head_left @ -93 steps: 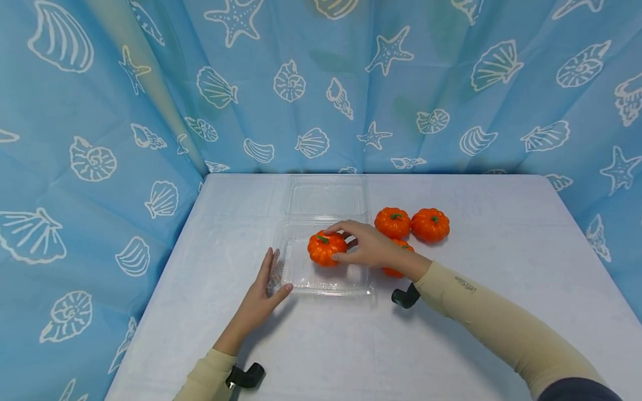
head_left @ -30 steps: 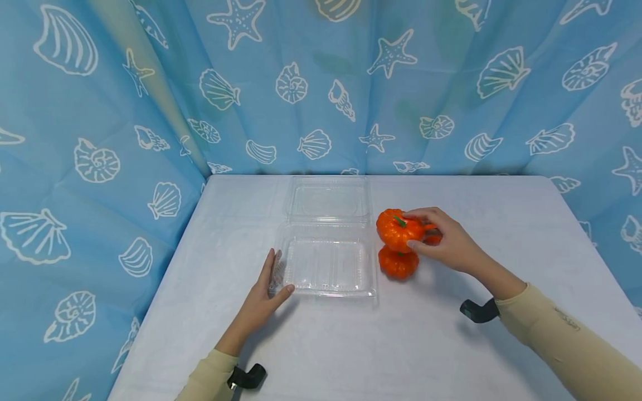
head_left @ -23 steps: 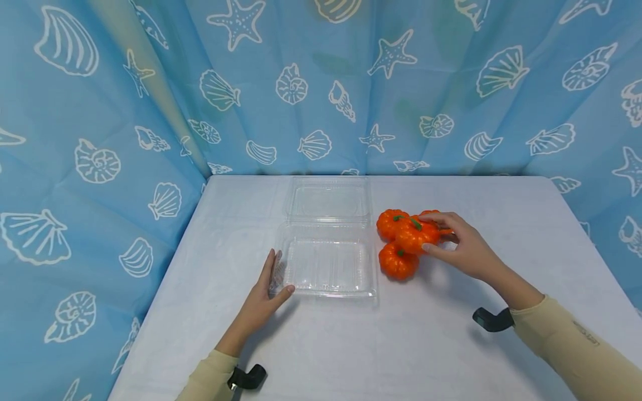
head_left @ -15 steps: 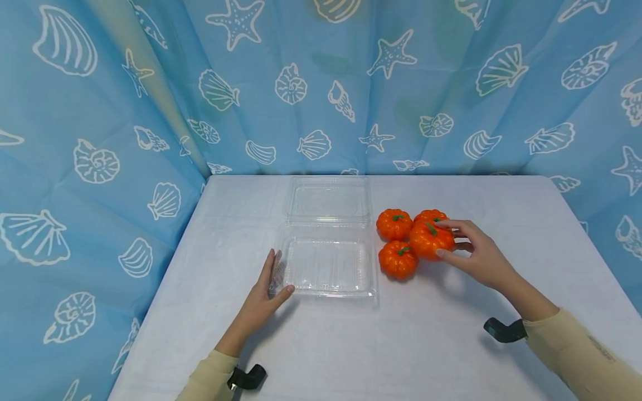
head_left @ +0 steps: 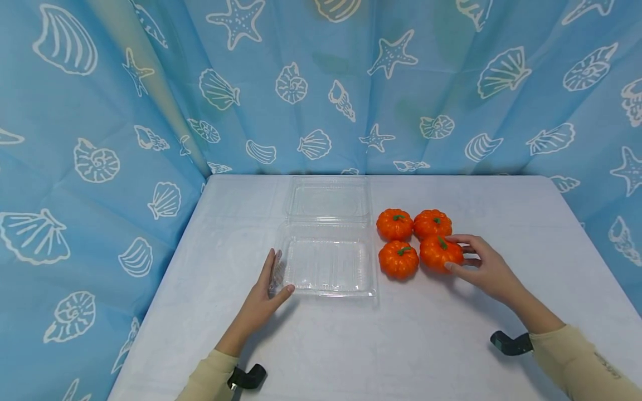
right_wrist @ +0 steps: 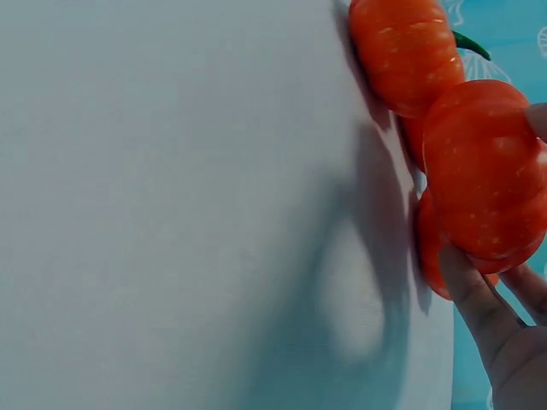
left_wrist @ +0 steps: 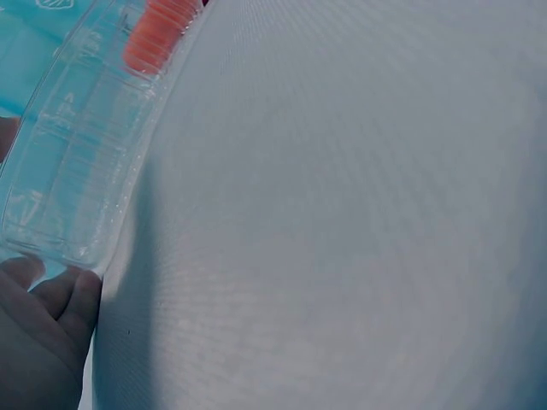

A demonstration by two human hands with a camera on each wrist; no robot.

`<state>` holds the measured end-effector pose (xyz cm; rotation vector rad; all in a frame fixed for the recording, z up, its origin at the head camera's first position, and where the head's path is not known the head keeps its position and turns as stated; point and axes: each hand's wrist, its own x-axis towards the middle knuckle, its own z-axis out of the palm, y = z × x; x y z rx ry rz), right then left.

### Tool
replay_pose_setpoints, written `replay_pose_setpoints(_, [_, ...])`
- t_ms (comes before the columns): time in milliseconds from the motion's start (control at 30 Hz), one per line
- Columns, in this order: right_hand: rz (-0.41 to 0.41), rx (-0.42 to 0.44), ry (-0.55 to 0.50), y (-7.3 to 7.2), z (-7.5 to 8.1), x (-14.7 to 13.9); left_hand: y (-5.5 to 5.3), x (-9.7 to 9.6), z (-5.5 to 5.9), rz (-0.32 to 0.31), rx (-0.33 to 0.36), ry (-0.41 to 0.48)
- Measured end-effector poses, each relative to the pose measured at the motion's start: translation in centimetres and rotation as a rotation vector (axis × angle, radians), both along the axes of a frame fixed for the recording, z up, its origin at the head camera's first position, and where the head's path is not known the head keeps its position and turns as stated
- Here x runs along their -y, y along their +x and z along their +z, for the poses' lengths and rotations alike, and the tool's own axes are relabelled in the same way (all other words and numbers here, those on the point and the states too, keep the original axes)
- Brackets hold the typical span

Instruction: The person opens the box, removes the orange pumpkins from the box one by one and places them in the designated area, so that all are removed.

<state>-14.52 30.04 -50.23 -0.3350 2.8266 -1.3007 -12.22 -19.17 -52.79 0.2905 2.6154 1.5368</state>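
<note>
My right hand [head_left: 484, 267] grips a small orange toy pumpkin [head_left: 440, 254] with a green stem, at the front right of a two-by-two cluster. In the right wrist view its fingers and thumb curve round the held pumpkin [right_wrist: 483, 171]. Three like pumpkins stand close by: one at the back right [head_left: 432, 221], one at the back left [head_left: 394, 225] and one at the front left [head_left: 398, 262]. My left hand [head_left: 258, 301] touches the left side of a clear plastic clamshell box [head_left: 326, 292], fingers fairly straight, thumb near the front corner.
The box's clear lid [head_left: 328, 197] lies folded back toward the far edge of the white-covered table [head_left: 351, 356]. Blue curtains [head_left: 321, 83] with white shells and starfish hang behind and at the left.
My right hand has carried a pumpkin out of the box, over the others, to the front right of the cluster, lowering it there. The left hand stays at the box.
</note>
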Motion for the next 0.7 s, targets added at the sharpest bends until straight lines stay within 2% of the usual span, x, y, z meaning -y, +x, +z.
replay_pose_setpoints(400, [0.003, 0.063, 0.035, -0.1, -1.4, 0.3, 0.1, 0.0, 0.1, 0.012, -0.004, -0.011])
replay_pose_setpoints(700, [0.006, 0.057, 0.048, 0.1, -1.4, 0.4, 0.0, 0.1, -0.1, 0.003, -0.019, -0.01])
